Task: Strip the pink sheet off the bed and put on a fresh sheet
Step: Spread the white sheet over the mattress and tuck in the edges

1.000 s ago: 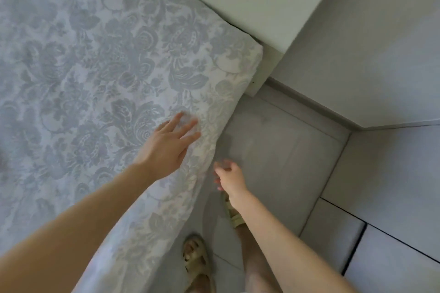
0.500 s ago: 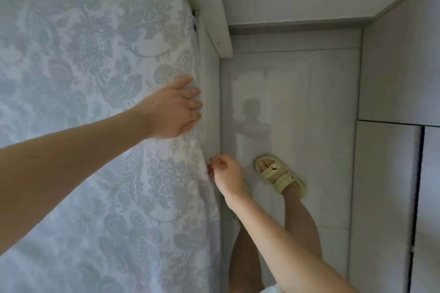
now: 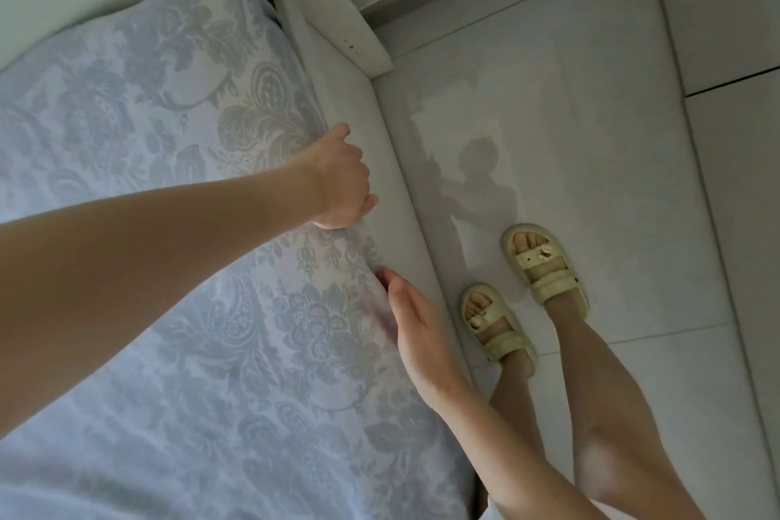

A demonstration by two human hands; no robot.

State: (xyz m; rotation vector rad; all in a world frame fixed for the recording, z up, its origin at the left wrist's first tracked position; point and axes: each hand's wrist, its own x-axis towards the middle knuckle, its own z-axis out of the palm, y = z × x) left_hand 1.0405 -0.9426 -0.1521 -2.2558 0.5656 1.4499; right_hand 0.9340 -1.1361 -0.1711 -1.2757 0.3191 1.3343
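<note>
Floral sheet (image 3: pixel 190 308), pale blue-grey, spread flat over mattress and reaching bed's corner at top. Left hand (image 3: pixel 342 182) at mattress side edge, fingers curled down over sheet edge, clenched on it; fingertips hidden. Right hand (image 3: pixel 418 329) nearer, released, fingers straight, tips touching sheet at same edge, beside white bed frame (image 3: pixel 380 165). Feet in yellow sandals (image 3: pixel 544 266) on tiled floor (image 3: pixel 591 118).

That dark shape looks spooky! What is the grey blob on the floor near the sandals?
Head view: it looks like the person's own shadow on the shiny floor, just beyond the sandals. Head view: the pale patch around it is light glare, and nothing there is blurry.
</note>
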